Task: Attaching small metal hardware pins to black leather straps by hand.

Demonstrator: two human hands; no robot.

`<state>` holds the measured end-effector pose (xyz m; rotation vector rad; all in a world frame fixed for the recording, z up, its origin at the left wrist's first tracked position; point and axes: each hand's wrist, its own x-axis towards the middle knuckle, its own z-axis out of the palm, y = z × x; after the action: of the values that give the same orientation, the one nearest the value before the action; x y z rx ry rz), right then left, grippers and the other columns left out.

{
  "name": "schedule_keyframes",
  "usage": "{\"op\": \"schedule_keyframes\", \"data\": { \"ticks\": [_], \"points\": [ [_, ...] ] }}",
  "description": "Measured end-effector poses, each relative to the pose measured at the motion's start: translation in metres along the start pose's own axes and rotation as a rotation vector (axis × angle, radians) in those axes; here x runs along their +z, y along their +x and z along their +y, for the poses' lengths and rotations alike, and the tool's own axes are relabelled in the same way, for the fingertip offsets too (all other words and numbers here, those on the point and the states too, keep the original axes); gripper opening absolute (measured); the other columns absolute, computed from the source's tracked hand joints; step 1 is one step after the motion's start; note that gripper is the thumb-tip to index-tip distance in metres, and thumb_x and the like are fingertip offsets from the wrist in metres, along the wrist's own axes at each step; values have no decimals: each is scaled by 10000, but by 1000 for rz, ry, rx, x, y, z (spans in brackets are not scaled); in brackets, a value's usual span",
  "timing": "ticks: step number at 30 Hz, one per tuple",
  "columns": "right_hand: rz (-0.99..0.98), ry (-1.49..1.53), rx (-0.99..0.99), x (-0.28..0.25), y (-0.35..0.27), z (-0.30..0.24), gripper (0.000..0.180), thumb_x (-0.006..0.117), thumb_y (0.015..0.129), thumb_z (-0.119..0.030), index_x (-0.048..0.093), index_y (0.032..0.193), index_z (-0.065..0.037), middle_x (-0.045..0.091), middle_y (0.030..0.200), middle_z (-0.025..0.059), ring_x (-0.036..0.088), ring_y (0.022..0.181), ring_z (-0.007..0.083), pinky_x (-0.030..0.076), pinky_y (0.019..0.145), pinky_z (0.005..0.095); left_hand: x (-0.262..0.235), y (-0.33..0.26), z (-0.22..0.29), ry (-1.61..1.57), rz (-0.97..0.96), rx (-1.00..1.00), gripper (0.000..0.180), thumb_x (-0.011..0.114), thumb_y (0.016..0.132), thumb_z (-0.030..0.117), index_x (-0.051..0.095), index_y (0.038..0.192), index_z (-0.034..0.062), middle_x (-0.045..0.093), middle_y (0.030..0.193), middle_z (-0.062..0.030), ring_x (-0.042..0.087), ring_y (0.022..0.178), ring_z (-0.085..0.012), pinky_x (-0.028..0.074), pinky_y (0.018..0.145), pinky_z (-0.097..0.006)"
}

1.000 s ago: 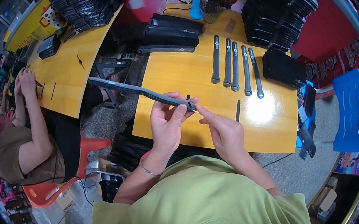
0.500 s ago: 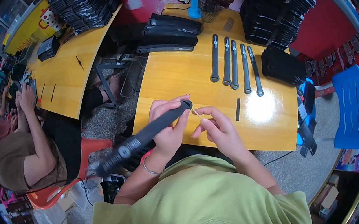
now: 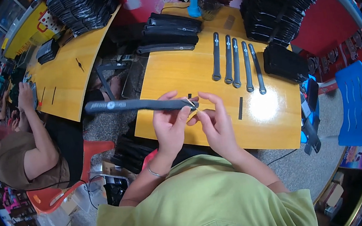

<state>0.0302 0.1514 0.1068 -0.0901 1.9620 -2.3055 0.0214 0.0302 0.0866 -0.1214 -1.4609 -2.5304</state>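
Observation:
My left hand (image 3: 169,131) is closed on a long black strap (image 3: 131,105) with pale printing, its thumb pressed near the strap's end. The strap stretches out to the left, almost level. My right hand (image 3: 219,128) pinches a thin pale stick (image 3: 192,104), which slants across the strap's end. Its tip and the spot it touches are too small to make out. A small dark piece (image 3: 190,96) shows just beyond my left fingers; I cannot tell whether it is held. Farther off, several similar straps (image 3: 235,62) lie side by side on the yellow table (image 3: 168,76).
A short black strip (image 3: 241,108) lies right of my hands. Stacked black straps (image 3: 169,31), a blue fan (image 3: 194,8), a tall black pile (image 3: 278,6) and a black bundle (image 3: 284,63) stand farther back. At left, a person (image 3: 33,147) sits by another table (image 3: 67,77).
The strap has swung from sloping down-left to nearly level, its far end rising. My right hand has kept its pinch on the stick, close to the strap's end.

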Motion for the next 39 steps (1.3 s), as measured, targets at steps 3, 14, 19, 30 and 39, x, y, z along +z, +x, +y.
{"op": "schedule_keyframes", "data": {
  "ticks": [3,14,19,30,39],
  "points": [
    [61,-447,-393,-4,5,7,212,530,885,9,504,1093,-25,665,800,109,680,717,174,498,575,262,-15,14,6,-54,-39,-238,442,592,854,-27,403,1253,-3,602,1034,-115,624,966,-216,532,816,-311],
    [64,-549,-330,-7,8,5,151,537,871,9,549,1018,-27,652,700,112,674,641,207,502,563,282,1,14,-5,177,-57,-20,268,653,792,-67,470,982,-20,640,920,-124,651,831,-170,562,682,-258],
    [-4,-508,-213,-17,11,2,117,521,887,-6,545,1001,-25,646,683,104,670,629,184,498,558,275,-23,24,-17,422,-227,-49,146,683,790,-14,557,860,-32,656,800,-78,653,719,-117,544,648,-222],
    [-10,-557,-237,-23,13,1,46,531,891,-30,523,936,-25,636,663,88,661,611,194,490,541,278,-11,28,-7,597,-318,-2,92,653,818,33,603,816,-45,603,811,-80,628,694,-129,517,614,-226],
    [100,-727,-351,-42,37,5,37,552,880,-70,549,917,-72,649,662,46,654,591,204,474,507,294,-15,14,-1,691,-473,-64,162,593,853,85,615,736,-26,548,786,-80,546,662,-112,432,569,-227]
  ]
}}
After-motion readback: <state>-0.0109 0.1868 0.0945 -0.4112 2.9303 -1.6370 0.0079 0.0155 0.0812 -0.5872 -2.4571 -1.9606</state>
